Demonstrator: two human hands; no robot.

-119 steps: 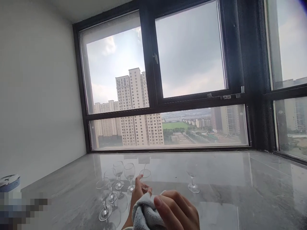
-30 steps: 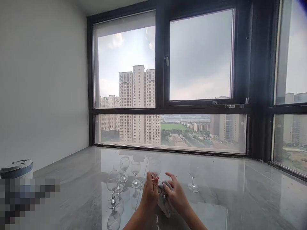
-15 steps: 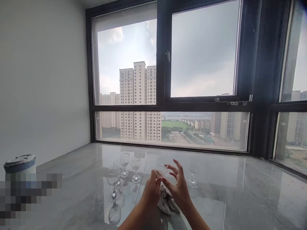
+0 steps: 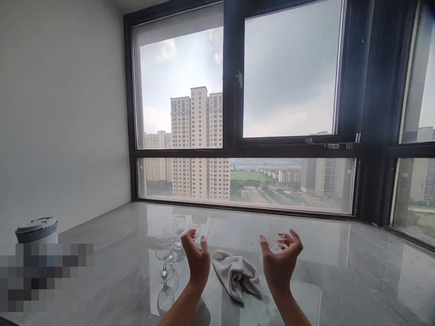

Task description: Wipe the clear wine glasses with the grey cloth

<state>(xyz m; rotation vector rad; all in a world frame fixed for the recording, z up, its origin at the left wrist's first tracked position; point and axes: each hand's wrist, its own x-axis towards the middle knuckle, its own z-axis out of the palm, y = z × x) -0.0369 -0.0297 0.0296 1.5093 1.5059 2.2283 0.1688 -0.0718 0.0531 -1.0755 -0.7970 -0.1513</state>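
Note:
My left hand (image 4: 197, 261) is raised above the grey marble counter (image 4: 340, 271) with its fingers curved and apart, holding nothing. It hangs just in front of a group of several clear wine glasses (image 4: 164, 253). My right hand (image 4: 280, 265) is also raised, fingers spread and cupped. A lone wine glass (image 4: 272, 247) shows between its thumb and fingers; I cannot tell if they touch. A crumpled grey cloth (image 4: 237, 275) lies on the counter between my hands.
A large dark-framed window (image 4: 234, 149) runs along the far edge of the counter. A white wall closes the left side. A white container with a blue-grey lid (image 4: 37, 228) stands at the left, next to a blurred patch.
My hands have moved apart. The cloth has dropped out of my right hand onto the counter, and the glass my left hand held is no longer in it.

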